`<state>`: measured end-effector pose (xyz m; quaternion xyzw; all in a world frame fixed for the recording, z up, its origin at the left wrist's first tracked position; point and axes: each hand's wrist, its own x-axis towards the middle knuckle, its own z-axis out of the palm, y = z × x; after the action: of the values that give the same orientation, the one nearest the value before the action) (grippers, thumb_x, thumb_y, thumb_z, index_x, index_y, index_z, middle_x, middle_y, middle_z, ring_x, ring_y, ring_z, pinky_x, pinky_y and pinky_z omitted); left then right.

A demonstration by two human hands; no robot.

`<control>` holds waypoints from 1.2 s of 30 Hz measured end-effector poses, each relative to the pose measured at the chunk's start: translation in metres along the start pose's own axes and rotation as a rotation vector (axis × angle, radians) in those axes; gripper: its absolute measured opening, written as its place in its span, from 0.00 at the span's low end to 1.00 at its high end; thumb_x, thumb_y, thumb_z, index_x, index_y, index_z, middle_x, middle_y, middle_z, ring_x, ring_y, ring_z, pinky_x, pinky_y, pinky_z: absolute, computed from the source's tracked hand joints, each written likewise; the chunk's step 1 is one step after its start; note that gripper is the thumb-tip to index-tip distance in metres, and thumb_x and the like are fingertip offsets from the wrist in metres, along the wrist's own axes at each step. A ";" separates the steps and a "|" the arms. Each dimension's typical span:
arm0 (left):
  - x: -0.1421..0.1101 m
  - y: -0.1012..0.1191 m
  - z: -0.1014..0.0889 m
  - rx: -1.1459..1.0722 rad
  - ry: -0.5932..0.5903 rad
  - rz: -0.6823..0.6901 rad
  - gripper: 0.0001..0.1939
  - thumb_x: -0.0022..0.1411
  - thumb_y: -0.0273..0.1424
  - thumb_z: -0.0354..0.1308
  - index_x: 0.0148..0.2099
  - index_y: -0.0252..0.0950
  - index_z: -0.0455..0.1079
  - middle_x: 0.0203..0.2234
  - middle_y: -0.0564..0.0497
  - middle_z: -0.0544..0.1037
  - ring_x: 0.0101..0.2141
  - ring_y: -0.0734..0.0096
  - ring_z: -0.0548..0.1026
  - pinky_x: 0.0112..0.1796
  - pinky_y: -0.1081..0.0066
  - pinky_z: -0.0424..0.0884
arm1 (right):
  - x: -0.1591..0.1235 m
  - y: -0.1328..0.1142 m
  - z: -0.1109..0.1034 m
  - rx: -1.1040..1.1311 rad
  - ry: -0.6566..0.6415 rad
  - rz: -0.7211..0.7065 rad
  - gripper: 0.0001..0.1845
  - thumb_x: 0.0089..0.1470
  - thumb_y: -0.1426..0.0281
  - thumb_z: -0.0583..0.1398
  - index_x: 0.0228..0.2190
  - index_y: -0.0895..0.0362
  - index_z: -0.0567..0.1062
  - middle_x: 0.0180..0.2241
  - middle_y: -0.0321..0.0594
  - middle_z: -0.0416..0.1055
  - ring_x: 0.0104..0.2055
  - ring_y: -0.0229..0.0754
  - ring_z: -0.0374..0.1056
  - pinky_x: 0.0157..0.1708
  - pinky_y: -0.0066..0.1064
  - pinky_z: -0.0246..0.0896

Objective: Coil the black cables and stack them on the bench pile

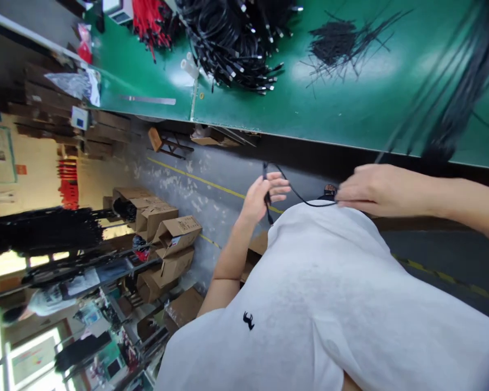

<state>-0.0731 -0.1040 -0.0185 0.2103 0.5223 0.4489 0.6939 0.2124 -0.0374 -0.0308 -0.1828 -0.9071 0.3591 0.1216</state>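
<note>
A black cable [296, 191] runs in a loop between my two hands, in front of the white shirt. My left hand [264, 196] grips a bunched part of it between thumb and palm, with the other fingers loosely stretched out. Its far end hangs below that hand. On the other side, my right hand [367, 187] pinches the cable; its fingers are partly blurred. A thin dark strand seems to rise from near the right hand toward the table edge, but I cannot make out what it is.
On the green table [236, 117] lie a heap of black cables [232, 43], loose black ties [334, 43], red cables [149, 24] and a metal ruler [152, 100]. A blurred black bundle [460, 103] overhangs the edge at right. Cardboard boxes [179, 233] and a small stool [167, 144] stand on the floor.
</note>
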 end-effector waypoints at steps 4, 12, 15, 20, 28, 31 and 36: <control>0.011 -0.025 0.036 0.164 -0.338 -0.125 0.15 0.61 0.39 0.64 0.41 0.31 0.73 0.24 0.50 0.78 0.26 0.73 0.78 0.30 0.75 0.73 | 0.027 -0.001 -0.023 0.099 -0.072 0.001 0.24 0.67 0.55 0.49 0.32 0.52 0.78 0.29 0.35 0.75 0.31 0.38 0.66 0.36 0.31 0.53; 0.017 -0.002 0.045 0.109 -0.375 -0.335 0.11 0.62 0.36 0.60 0.33 0.31 0.72 0.11 0.60 0.62 0.09 0.84 0.55 0.13 0.81 0.52 | 0.016 0.030 -0.025 0.131 0.088 0.162 0.21 0.65 0.55 0.52 0.37 0.53 0.80 0.37 0.34 0.77 0.37 0.38 0.68 0.40 0.30 0.53; 0.017 0.001 0.050 0.051 -0.319 -0.411 0.13 0.67 0.32 0.54 0.31 0.32 0.70 0.09 0.63 0.55 0.07 0.86 0.49 0.11 0.83 0.47 | 0.022 0.031 -0.020 0.159 0.095 0.142 0.21 0.65 0.56 0.52 0.39 0.53 0.81 0.38 0.34 0.77 0.39 0.39 0.69 0.41 0.30 0.53; 0.015 0.004 0.058 -0.057 -0.231 -0.489 0.26 0.75 0.38 0.40 0.29 0.33 0.70 0.08 0.64 0.47 0.06 0.86 0.41 0.10 0.83 0.42 | 0.026 0.038 -0.017 0.220 0.124 0.100 0.22 0.65 0.56 0.52 0.40 0.55 0.80 0.39 0.36 0.78 0.40 0.38 0.68 0.41 0.30 0.53; 0.015 0.006 0.070 -0.063 -0.210 -0.510 0.27 0.76 0.38 0.37 0.35 0.31 0.73 0.10 0.61 0.55 0.06 0.87 0.45 0.09 0.83 0.44 | 0.025 0.030 -0.024 0.223 0.107 0.030 0.22 0.66 0.56 0.51 0.35 0.55 0.79 0.34 0.35 0.76 0.37 0.37 0.67 0.40 0.29 0.53; 0.014 0.009 0.069 -0.045 -0.200 -0.532 0.26 0.76 0.37 0.39 0.33 0.31 0.72 0.10 0.62 0.52 0.06 0.88 0.42 0.09 0.84 0.43 | 0.032 0.025 -0.026 0.215 0.101 0.020 0.20 0.66 0.56 0.52 0.34 0.54 0.79 0.34 0.34 0.76 0.37 0.36 0.67 0.41 0.30 0.54; 0.011 0.021 0.065 -0.109 -0.136 -0.436 0.25 0.76 0.36 0.38 0.31 0.34 0.69 0.09 0.65 0.41 0.07 0.87 0.35 0.09 0.85 0.39 | 0.000 0.093 -0.035 0.050 0.152 0.182 0.23 0.66 0.55 0.51 0.41 0.58 0.78 0.43 0.39 0.76 0.45 0.34 0.64 0.56 0.33 0.45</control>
<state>-0.0211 -0.0724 0.0151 0.0843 0.4825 0.3006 0.8184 0.2475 0.0464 -0.0703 -0.2880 -0.8656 0.3764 0.1615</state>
